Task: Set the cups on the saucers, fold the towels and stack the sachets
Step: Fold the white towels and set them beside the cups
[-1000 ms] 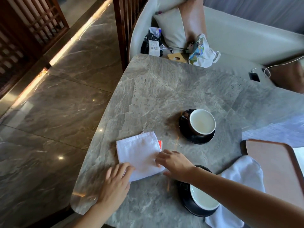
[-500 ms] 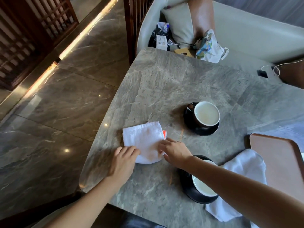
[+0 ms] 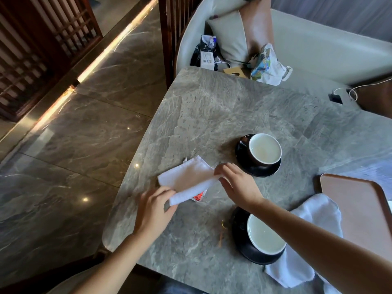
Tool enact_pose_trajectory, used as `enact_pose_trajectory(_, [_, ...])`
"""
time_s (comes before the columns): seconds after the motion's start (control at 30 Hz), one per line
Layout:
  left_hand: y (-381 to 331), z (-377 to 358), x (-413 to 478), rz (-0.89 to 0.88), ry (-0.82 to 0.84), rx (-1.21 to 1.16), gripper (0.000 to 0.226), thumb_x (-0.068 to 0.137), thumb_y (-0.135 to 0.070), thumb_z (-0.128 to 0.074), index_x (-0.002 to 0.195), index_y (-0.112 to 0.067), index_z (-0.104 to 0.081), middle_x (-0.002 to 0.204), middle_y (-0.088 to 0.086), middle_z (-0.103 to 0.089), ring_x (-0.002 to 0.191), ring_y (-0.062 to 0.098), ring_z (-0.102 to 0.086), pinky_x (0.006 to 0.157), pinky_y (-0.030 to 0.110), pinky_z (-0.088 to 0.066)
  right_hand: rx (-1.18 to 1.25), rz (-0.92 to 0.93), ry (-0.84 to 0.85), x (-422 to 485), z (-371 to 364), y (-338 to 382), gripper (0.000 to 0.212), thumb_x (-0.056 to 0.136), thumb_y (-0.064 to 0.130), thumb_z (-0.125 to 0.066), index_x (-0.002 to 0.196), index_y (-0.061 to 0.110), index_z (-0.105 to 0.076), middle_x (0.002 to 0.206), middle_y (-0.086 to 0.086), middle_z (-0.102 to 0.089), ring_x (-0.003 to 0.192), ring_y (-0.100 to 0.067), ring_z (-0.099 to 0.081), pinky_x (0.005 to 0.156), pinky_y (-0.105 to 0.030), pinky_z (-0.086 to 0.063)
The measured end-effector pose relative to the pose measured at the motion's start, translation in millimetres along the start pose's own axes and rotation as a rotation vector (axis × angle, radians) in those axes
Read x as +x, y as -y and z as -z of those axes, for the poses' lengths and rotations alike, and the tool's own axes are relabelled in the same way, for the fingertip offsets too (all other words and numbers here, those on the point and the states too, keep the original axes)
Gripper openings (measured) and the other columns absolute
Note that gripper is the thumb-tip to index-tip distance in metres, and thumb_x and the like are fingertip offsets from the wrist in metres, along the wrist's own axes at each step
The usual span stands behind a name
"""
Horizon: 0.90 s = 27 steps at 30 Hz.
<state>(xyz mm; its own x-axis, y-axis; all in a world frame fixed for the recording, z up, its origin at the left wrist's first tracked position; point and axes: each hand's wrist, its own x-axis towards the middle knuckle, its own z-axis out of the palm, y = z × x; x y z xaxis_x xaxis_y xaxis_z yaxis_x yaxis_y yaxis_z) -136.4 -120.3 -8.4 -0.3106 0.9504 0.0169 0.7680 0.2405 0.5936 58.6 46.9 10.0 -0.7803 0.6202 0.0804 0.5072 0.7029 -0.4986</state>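
While both forearms reach over the counter [image 3: 212, 115], the left hand [image 3: 156, 209] pinches the near corner of a folded white towel [image 3: 186, 179] and the right hand [image 3: 237, 184] pinches its far end, above a red sachet [image 3: 199, 196].

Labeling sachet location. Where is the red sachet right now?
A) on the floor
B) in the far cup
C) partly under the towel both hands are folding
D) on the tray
C: the red sachet peeks out from beneath the white towel pinched between the left hand and the right hand.
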Motion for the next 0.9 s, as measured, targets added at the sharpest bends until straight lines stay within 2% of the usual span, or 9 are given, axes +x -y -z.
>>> enact_pose_trajectory(0.07, [-9, -4, -5, 0.086, 0.017, -0.136, 0.009, 0.077, -0.016, -0.067, 0.081, -0.024, -0.064, 0.073, -0.008, -0.066, 0.061, 0.014, -0.059, 0.054, 0.029, -0.047, 0.102, -0.041, -0.017, 4, -1, 0, 0.021, 0.087, 0.009, -0.052, 0.107, 0.015, -0.054, 0.104, -0.001, -0.062, 0.096, -0.023, -0.06, 0.074, -0.039, -0.052])
enact_pose_trajectory(0.13, [-16, -11, -9, 0.187, 0.048, -0.258, 0.017, 0.08, -0.021, -0.058, 0.07, -0.031, -0.05, 0.055, -0.008, -0.048, 0.049, 0.01, -0.041, 0.045, 0.021, -0.029, 0.148, -0.062, -0.023, 8, -5, 0, 0.021, 0.09, 0.013, -0.047, 0.109, 0.021, -0.048, 0.106, 0.002, -0.059, 0.092, -0.023, -0.06, 0.074, -0.04, -0.052])
enact_pose_trajectory(0.23, [-24, -21, -12, 0.317, 0.09, -0.519, 0.021, 0.08, -0.017, -0.054, 0.064, -0.017, -0.041, 0.055, -0.007, -0.033, 0.051, 0.01, -0.029, 0.05, 0.029, -0.024, 0.191, -0.077, -0.014, 14, -12, -1, 0.017, 0.093, 0.029, -0.037, 0.109, 0.027, -0.043, 0.107, 0.01, -0.053, 0.087, -0.022, -0.059, 0.072, -0.041, -0.051])
enact_pose_trajectory(0.3, [-29, -22, -11, 0.399, 0.137, -0.671, 0.021, 0.078, -0.019, -0.053, 0.065, -0.008, -0.04, 0.061, 0.002, -0.031, 0.057, 0.014, -0.028, 0.055, 0.033, -0.021, 0.2, -0.113, 0.011, 17, -17, -3, 0.022, 0.092, 0.037, -0.033, 0.11, 0.027, -0.041, 0.107, 0.01, -0.052, 0.084, -0.024, -0.059, 0.072, -0.042, -0.051])
enact_pose_trajectory(0.47, [-23, -29, -10, 0.57, 0.233, -0.889, 0.032, 0.086, -0.022, -0.055, 0.089, 0.009, -0.052, 0.083, 0.011, -0.048, 0.08, 0.019, -0.045, 0.072, 0.035, -0.033, 0.184, -0.188, 0.093, 27, -30, -9, 0.03, 0.091, 0.037, -0.032, 0.121, 0.038, -0.034, 0.124, 0.009, -0.053, 0.088, -0.023, -0.061, 0.074, -0.029, -0.041])
enact_pose_trajectory(0.57, [-22, -31, -9, 0.667, 0.263, -1.014, 0.016, 0.094, -0.016, -0.051, 0.103, -0.007, -0.06, 0.1, 0.004, -0.061, 0.096, 0.017, -0.057, 0.087, 0.032, -0.045, 0.159, -0.208, 0.121, 34, -30, -11, 0.029, 0.093, 0.033, -0.034, 0.121, 0.039, -0.033, 0.126, 0.009, -0.053, 0.092, -0.025, -0.06, 0.075, -0.03, -0.042])
enact_pose_trajectory(0.63, [-20, -32, -7, 0.724, 0.248, -1.069, 0.015, 0.095, -0.017, -0.049, 0.105, -0.018, -0.06, 0.108, 0.001, -0.064, 0.102, 0.016, -0.061, 0.088, 0.029, -0.049, 0.133, -0.201, 0.131, 40, -32, -8, 0.028, 0.094, 0.03, -0.036, 0.122, 0.037, -0.034, 0.128, 0.008, -0.053, 0.094, -0.028, -0.061, 0.076, -0.034, -0.046])
enact_pose_trajectory(0.73, [-14, -37, -3, 0.838, 0.216, -1.13, 0.018, 0.095, -0.014, -0.048, 0.11, -0.014, -0.058, 0.11, 0.009, -0.064, 0.104, 0.024, -0.062, 0.086, 0.03, -0.051, 0.071, -0.179, 0.142, 49, -40, -6, 0.024, 0.096, 0.029, -0.037, 0.119, 0.033, -0.037, 0.127, 0.008, -0.054, 0.087, -0.033, -0.063, 0.073, -0.038, -0.05])
enact_pose_trajectory(0.9, [-6, -41, 4, 0.906, 0.232, -1.118, 0.014, 0.094, -0.012, -0.047, 0.097, -0.018, -0.06, 0.102, 0.013, -0.065, 0.098, 0.028, -0.062, 0.09, 0.04, -0.048, -0.008, -0.169, 0.17, 61, -51, -6, 0.02, 0.097, 0.032, -0.035, 0.117, 0.031, -0.041, 0.126, 0.008, -0.054, 0.079, -0.036, -0.063, 0.067, -0.036, -0.047])
